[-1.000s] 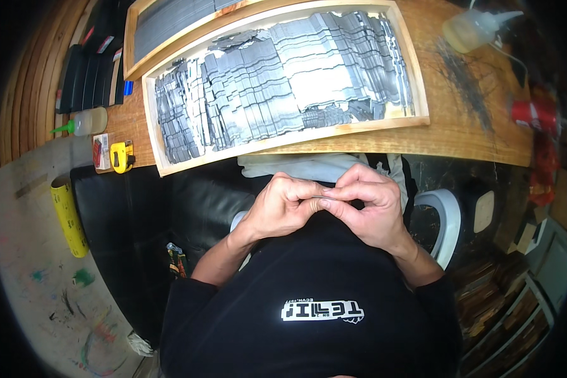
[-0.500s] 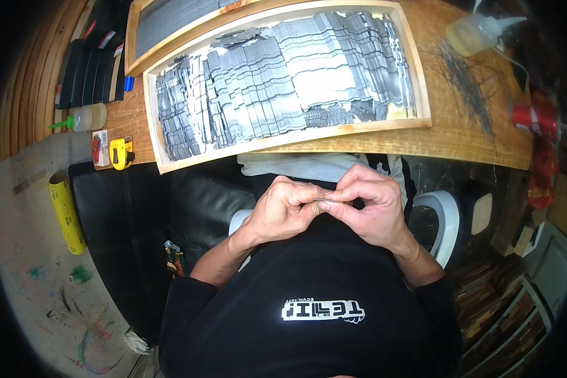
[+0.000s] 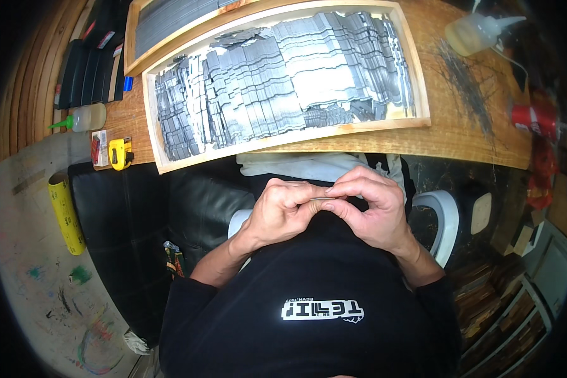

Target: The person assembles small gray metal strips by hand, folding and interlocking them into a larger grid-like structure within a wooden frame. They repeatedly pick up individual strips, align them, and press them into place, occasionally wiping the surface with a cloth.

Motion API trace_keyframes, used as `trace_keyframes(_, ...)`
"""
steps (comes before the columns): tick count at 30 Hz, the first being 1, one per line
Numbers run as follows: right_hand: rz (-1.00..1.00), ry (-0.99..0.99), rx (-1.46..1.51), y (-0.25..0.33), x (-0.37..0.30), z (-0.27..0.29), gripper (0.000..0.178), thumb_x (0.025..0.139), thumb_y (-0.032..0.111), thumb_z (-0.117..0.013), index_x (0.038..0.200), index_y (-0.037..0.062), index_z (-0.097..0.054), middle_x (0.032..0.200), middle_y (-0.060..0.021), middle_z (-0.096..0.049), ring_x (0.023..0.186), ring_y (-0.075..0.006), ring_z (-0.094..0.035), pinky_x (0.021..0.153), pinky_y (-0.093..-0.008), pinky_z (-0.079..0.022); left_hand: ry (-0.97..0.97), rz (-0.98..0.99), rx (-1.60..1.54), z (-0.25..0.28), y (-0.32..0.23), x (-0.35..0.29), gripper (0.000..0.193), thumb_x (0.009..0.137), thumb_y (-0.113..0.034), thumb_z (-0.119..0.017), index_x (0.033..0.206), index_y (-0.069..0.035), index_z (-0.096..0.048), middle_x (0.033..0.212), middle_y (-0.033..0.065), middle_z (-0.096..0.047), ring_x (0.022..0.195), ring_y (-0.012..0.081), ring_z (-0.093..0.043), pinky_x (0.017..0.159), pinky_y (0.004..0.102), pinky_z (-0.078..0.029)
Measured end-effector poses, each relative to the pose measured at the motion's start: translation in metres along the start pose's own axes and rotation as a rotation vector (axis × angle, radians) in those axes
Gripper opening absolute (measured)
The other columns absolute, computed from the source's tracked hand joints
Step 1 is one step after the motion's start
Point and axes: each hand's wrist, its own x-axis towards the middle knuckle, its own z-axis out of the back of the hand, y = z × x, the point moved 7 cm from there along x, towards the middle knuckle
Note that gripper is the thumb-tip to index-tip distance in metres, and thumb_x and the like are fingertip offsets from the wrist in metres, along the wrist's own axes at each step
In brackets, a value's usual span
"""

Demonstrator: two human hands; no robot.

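Just past the front of my black shirt, both hands meet at their fingertips. My left hand pinches a thin grey strip between thumb and forefinger. The strip's other end is in the pinch of my right hand. Only a narrow edge of it shows; the fingers cover the rest. Beyond my hands, a shallow wooden tray lies slightly askew on the bench, filled with rows of thin grey strips packed side by side. Neither hand touches the tray.
On the wooden bench are a second framed tray, a yellow tape measure, a green-tipped glue bottle, a larger squeeze bottle and a red can. A yellow roll lies at left, beside a black seat.
My right thumb and fingers have shifted slightly right and spread a little, showing more of the strip's edge. My left hand is nearly still.
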Motion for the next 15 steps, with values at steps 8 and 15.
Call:
trace_keyframes(8,0.008,-0.002,0.002,-0.0017,-0.0001,0.0003,0.016,0.084,-0.001,-0.086,0.096,0.0005,-0.075,0.090,-0.0095,-0.074,0.079,-0.0178,-0.072,0.070,-0.0282,-0.057,0.011,0.034,-0.004,-0.0004,-0.0015,-0.0001,0.018,0.092,-0.003,-0.079,0.109,0.000,-0.080,0.091,0.0188,-0.079,0.079,0.0279,-0.080,0.066,0.0314,-0.059)
trace_keyframes(15,-0.005,-0.009,0.012,-0.0038,-0.0003,0.0006,0.016,0.083,-0.002,-0.086,0.094,0.0002,-0.074,0.089,-0.0095,-0.073,0.079,-0.0179,-0.072,0.070,-0.0283,-0.057,0.001,0.008,-0.013,-0.0008,-0.0012,0.0004,0.018,0.092,-0.004,-0.079,0.109,0.000,-0.080,0.089,0.0183,-0.079,0.077,0.0277,-0.079,0.066,0.0318,-0.059)
